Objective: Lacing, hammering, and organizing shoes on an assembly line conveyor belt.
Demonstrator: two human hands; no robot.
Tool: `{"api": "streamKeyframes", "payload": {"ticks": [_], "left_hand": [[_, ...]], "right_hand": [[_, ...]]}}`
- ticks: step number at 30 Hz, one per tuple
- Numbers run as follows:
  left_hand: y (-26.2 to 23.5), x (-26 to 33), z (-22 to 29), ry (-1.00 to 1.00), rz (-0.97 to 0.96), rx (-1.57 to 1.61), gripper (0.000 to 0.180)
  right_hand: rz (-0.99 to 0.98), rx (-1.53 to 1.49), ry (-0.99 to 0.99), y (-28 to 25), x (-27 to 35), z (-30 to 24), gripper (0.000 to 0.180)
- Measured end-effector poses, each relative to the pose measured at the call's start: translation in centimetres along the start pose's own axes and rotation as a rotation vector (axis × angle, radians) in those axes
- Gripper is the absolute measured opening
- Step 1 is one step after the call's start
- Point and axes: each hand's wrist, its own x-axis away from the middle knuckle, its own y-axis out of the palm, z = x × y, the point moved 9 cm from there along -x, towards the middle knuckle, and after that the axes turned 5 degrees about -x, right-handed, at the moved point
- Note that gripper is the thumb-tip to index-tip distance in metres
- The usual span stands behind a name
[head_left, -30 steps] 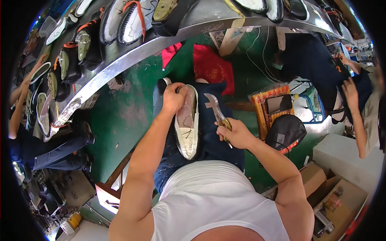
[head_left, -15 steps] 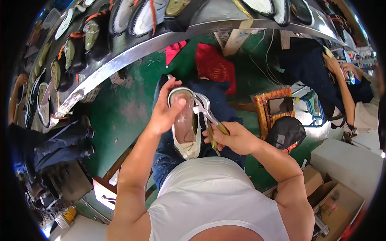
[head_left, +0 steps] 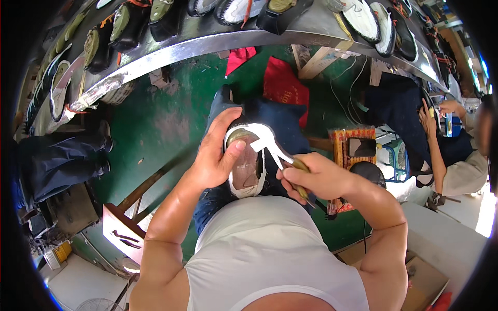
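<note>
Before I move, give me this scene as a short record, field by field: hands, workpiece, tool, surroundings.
Left hand: on the left side of a white-edged, brown-bottomed shoe, thumb over its bottom
Right hand: closed around the brassy handles of silver metal pincers
Shoe: bottom up, over the person's lap
Pincer head: at the shoe's far right rim; glare hides whether it grips
Ahead: silver metal bench bearing more shoes
Floor: green, with a red cloth
Right: flat black rectangular device; another person's hand beyond

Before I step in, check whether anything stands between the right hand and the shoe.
Only the pincers in the right hand stand visibly between it and the shoe, their head over its right rim. The left hand grips the opposite side.
</note>
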Motion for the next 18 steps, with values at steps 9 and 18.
{"api": "streamKeyframes", "payload": {"ticks": [9,18], "left_hand": [[-1.5,0.3,-8.5,-0.127,0.230,0.049,0.032],[-2.1,1.0,-8.7,-0.116,0.171,0.130,0.038]], "right_hand": [[0.534,0.605,-0.729,-2.9,-10.5,1.9,0.020],[0.534,0.657,-0.703,-2.6,-9.0,1.5,0.024]]}}
